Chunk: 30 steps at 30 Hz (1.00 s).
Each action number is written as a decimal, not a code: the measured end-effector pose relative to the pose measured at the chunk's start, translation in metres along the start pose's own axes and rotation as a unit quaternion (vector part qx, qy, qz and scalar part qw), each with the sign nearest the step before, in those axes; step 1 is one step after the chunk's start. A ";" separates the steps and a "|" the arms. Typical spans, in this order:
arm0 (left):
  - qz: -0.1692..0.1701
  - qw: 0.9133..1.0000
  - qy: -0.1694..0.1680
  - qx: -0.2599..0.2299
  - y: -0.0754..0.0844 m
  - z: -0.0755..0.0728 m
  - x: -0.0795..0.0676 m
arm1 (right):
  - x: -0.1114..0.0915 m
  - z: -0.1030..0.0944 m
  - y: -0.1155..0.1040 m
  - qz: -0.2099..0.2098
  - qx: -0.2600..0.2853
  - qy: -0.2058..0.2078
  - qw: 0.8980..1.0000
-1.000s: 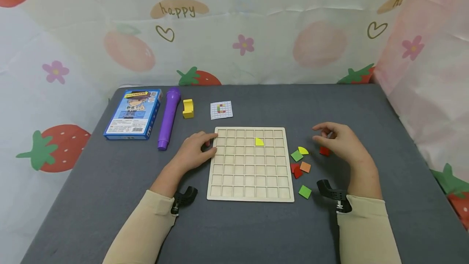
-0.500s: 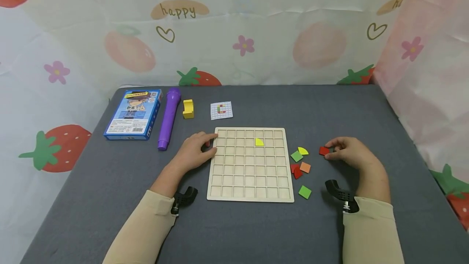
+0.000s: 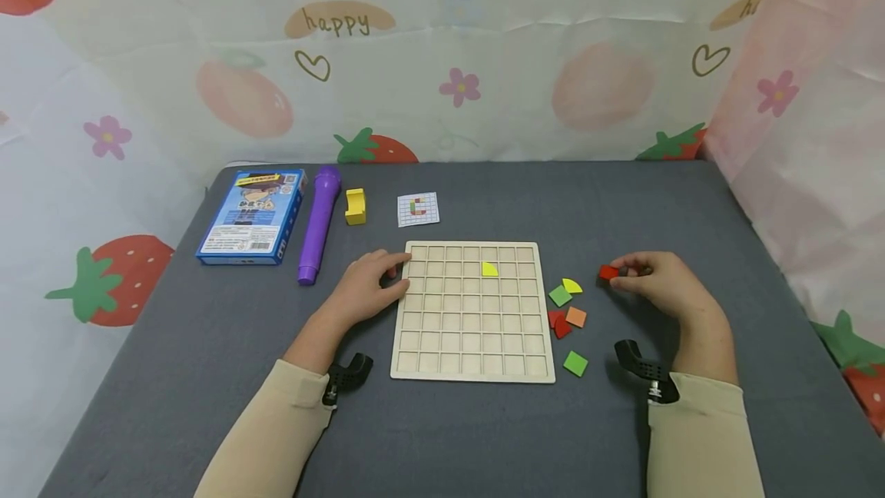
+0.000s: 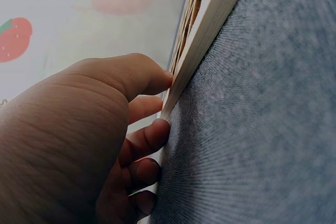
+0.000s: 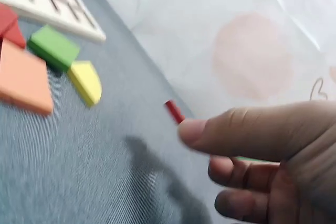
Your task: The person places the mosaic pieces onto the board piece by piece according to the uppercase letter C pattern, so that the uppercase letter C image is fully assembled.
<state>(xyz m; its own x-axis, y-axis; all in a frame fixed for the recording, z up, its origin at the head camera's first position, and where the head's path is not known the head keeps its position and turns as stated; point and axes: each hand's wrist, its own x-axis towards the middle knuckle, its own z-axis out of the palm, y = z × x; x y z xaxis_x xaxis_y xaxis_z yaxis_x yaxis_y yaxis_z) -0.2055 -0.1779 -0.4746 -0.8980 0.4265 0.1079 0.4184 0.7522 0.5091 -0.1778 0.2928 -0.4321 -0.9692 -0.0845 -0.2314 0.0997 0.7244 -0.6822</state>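
My right hand (image 3: 667,287) pinches a red square tile (image 3: 608,273) between thumb and fingers, right of the wooden grid board (image 3: 472,376). In the right wrist view the red tile (image 5: 174,112) shows as a thin edge past the thumb, above the cloth. My left hand (image 3: 366,283) touches the board's left edge with thumb and index fingertip set apart; in the left wrist view the other fingers (image 4: 155,135) bend loosely beside the board's side (image 4: 210,30). One yellow quarter-round tile (image 3: 489,270) lies in a cell of the board's upper part.
Beside the board's right edge lie a yellow tile (image 3: 571,286), green tiles (image 3: 575,363), red tiles (image 3: 562,327) and an orange tile (image 3: 576,317). Behind are a pattern card (image 3: 418,209), yellow block (image 3: 356,207), purple microphone (image 3: 320,221) and blue box (image 3: 252,215).
My right hand came down to the red tile, pinched it and lifted it slightly off the cloth. The left hand and the board have stayed put.
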 end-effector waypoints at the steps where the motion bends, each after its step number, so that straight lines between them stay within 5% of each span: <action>1: 0.000 1.000 -0.001 0.001 0.000 0.000 0.000 | -0.001 -0.001 -0.003 -0.003 0.001 0.007 1.000; 10: -0.002 1.000 -0.002 0.002 -0.001 -0.001 0.002 | -0.009 -0.006 -0.041 -0.014 0.004 0.052 0.999; 17: -0.005 1.000 0.000 0.002 -0.002 -0.001 0.001 | -0.016 -0.006 -0.077 -0.069 0.006 0.053 0.996; 30: -0.009 1.000 -0.002 0.001 0.000 0.002 0.001 | -0.003 0.031 -0.130 -0.156 0.023 0.014 0.987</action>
<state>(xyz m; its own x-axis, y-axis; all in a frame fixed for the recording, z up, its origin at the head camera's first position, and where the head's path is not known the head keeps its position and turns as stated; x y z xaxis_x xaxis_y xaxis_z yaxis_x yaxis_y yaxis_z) -0.2057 -0.1766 -0.4763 -0.9051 0.4144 0.0950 0.4018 0.7607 0.5098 -0.1811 0.1781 -0.3646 -0.9600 -0.2798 0.0129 -0.1950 0.6345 -0.7479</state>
